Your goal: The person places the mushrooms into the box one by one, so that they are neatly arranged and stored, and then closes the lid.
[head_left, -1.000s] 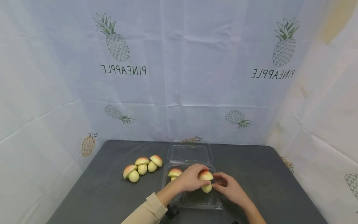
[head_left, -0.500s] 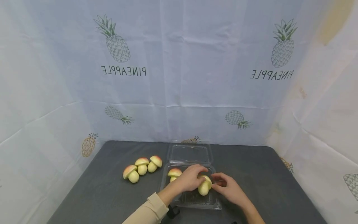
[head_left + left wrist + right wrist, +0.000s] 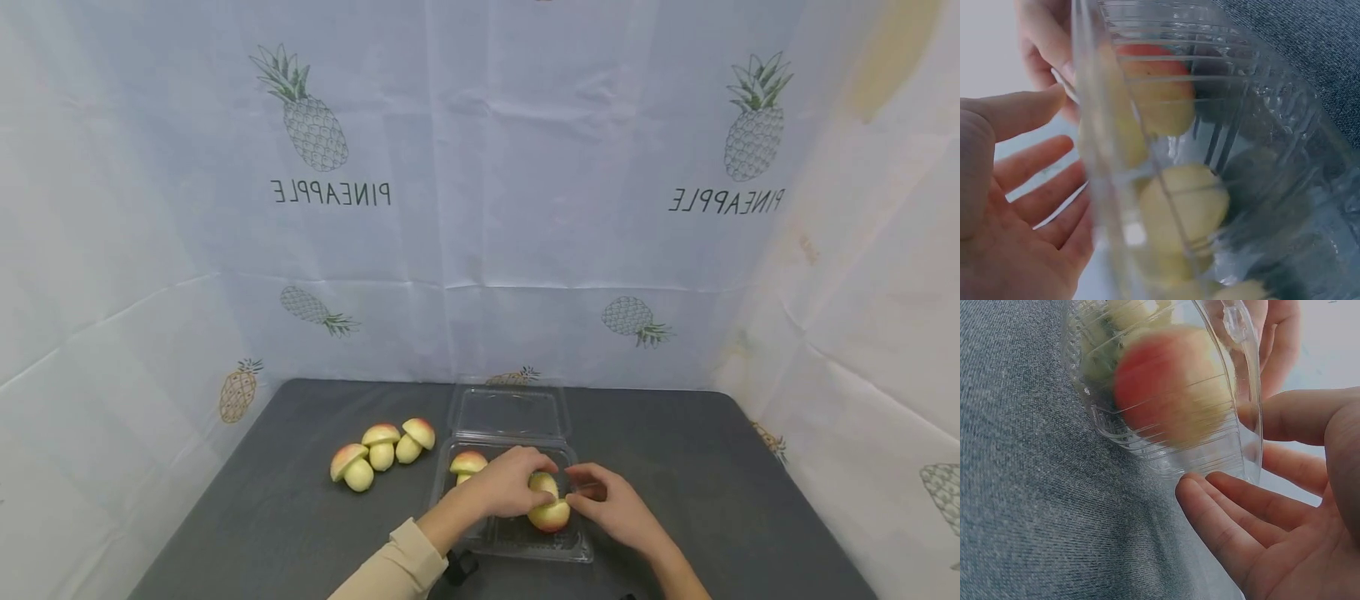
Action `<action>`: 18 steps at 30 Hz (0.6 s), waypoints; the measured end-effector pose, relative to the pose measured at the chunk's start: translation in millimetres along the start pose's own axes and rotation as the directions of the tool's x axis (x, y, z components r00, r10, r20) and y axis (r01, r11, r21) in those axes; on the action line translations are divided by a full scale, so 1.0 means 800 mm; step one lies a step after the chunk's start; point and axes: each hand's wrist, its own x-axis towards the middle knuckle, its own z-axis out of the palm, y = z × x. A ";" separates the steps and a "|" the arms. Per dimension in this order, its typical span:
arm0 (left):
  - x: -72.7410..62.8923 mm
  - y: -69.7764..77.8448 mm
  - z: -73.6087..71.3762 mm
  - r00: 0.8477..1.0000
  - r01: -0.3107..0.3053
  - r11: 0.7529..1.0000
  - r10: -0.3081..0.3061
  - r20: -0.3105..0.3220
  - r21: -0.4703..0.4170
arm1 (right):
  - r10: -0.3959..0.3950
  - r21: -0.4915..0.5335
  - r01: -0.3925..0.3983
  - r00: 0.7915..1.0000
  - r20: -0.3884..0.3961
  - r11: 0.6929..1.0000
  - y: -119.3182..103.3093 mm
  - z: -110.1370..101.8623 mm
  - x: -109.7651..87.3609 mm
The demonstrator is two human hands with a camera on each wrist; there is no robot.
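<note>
Cap toward the near edge, one mushroom-shaped piece (image 3: 550, 516) is seen within the right side of the open clear container (image 3: 527, 548), between both hands. By the left hand (image 3: 512, 483) it is met at thumb and fingers, though whether it is clamped cannot be told; the right hand (image 3: 613, 507) is held beside it, thumb and fingers apart.
</note>
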 end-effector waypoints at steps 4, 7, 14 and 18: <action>-0.001 0.000 0.000 1.000 -0.020 0.999 0.018 0.023 0.049 | 0.016 -0.009 -0.016 1.000 -0.004 1.000 0.000 0.000 0.000; -0.002 0.000 0.000 0.999 -0.035 0.996 0.032 0.037 0.086 | 0.019 -0.014 -0.019 1.000 -0.001 1.000 0.000 0.000 0.001; -0.004 0.001 0.001 0.998 -0.050 0.991 0.043 0.052 0.128 | 0.006 -0.021 -0.006 1.000 -0.001 1.000 0.000 0.000 0.000; -0.004 0.002 0.002 0.998 -0.047 0.987 0.039 0.054 0.153 | -0.003 -0.026 0.003 1.000 -0.006 1.000 -0.001 0.000 -0.001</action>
